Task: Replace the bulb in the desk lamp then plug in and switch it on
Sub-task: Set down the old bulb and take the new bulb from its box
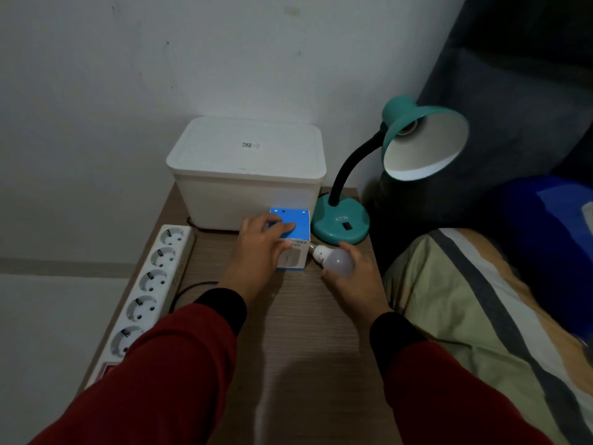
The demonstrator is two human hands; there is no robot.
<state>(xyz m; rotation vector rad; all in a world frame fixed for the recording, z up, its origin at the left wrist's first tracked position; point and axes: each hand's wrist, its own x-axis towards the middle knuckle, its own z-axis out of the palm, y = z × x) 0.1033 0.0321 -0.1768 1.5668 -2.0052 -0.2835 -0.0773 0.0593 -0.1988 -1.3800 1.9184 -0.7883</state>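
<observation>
A teal desk lamp (341, 224) stands at the back right of the wooden bedside table (308, 319). Its shade (426, 146) tilts toward me and the socket inside holds no bulb. My right hand (351, 273) grips a white bulb (333, 260) lying low over the table, its screw base pointing left toward a blue and white bulb box (296, 234). My left hand (261, 248) rests on top of that box, fingers wrapped over its upper face. The lamp's black cord (187, 289) curls on the table near my left wrist; its plug is not visible.
A white power strip (146, 284) with several empty sockets and a red switch lies along the table's left edge. A white lidded storage box (247, 170) sits at the back against the wall. A bed with a striped blanket (481, 316) borders the table on the right.
</observation>
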